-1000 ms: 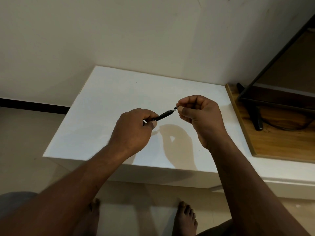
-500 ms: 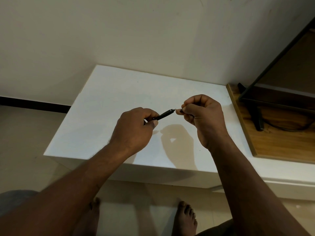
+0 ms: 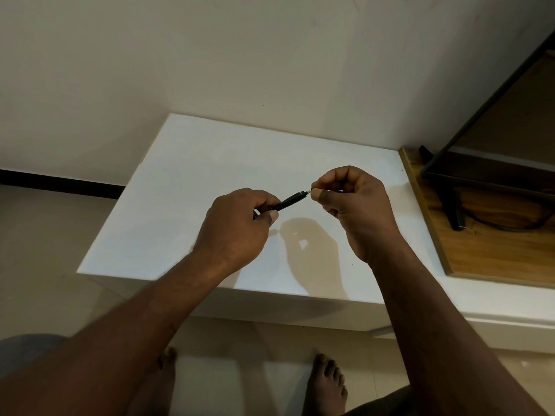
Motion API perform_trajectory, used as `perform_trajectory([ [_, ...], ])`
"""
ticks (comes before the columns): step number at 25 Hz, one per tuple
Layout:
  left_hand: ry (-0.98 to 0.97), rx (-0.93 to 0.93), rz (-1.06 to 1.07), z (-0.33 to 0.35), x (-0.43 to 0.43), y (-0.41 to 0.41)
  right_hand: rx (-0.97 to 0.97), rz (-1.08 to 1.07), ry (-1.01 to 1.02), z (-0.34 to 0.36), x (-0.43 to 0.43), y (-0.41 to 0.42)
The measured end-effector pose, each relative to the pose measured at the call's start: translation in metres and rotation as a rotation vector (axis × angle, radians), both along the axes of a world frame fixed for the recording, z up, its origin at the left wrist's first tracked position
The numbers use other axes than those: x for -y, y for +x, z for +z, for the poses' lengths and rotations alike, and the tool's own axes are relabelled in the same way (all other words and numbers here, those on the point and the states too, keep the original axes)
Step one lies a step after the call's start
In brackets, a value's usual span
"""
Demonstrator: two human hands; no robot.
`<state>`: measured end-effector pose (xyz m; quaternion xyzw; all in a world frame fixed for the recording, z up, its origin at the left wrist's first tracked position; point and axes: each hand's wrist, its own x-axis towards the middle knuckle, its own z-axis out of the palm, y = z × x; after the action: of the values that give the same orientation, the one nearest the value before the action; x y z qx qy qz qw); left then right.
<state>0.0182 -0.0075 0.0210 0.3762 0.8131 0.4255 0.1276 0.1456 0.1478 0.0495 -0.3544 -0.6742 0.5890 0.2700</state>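
A thin black pen [image 3: 289,201] hangs in the air above the white table [image 3: 186,181], pointing up and to the right. My left hand [image 3: 237,226] grips its lower end, with fingers curled round the barrel. My right hand [image 3: 354,205] pinches something small at the pen's pale tip between thumb and forefinger; the pinched piece itself is hidden by the fingers. Both hands cast a shadow on the table below them.
A wooden board [image 3: 492,253] lies on the right part of the surface, bearing a black screen [image 3: 486,163] on a black stand [image 3: 453,211] with a cable. A pale wall stands behind. Bare feet [image 3: 327,382] rest on the tiled floor below.
My right hand has come back against the pen's tip after standing a little apart from it. My left hand and the pen have hardly moved.
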Motion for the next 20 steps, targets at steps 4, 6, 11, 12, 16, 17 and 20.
perform_trajectory([
  [4, 0.002, -0.003, 0.002, -0.0008, 0.0001, -0.0002, -0.022, 0.023, -0.008, 0.0006, 0.0013, 0.0003],
  [6, 0.001, -0.007, 0.000, -0.0013, -0.0003, -0.0003, -0.019, 0.029, 0.001, 0.0009, 0.0016, 0.0002],
  [11, -0.010, -0.026, 0.000, -0.0023, -0.0002, -0.0007, 0.016, 0.040, 0.078, 0.0002, 0.0011, 0.0006],
  [12, -0.009, -0.027, 0.001, -0.0026, -0.0003, -0.0007, 0.025, 0.044, 0.102, -0.0001, 0.0008, 0.0009],
  [16, -0.008, -0.028, 0.013, -0.0026, -0.0005, -0.0010, 0.057, 0.076, 0.176, 0.0003, 0.0013, 0.0019],
  [17, -0.009, -0.027, 0.013, -0.0025, -0.0003, -0.0011, 0.063, 0.079, 0.189, 0.0002, 0.0018, 0.0019],
  [20, -0.006, -0.025, 0.012, -0.0024, 0.0001, -0.0013, 0.066, 0.085, 0.213, -0.0002, 0.0021, 0.0015],
])
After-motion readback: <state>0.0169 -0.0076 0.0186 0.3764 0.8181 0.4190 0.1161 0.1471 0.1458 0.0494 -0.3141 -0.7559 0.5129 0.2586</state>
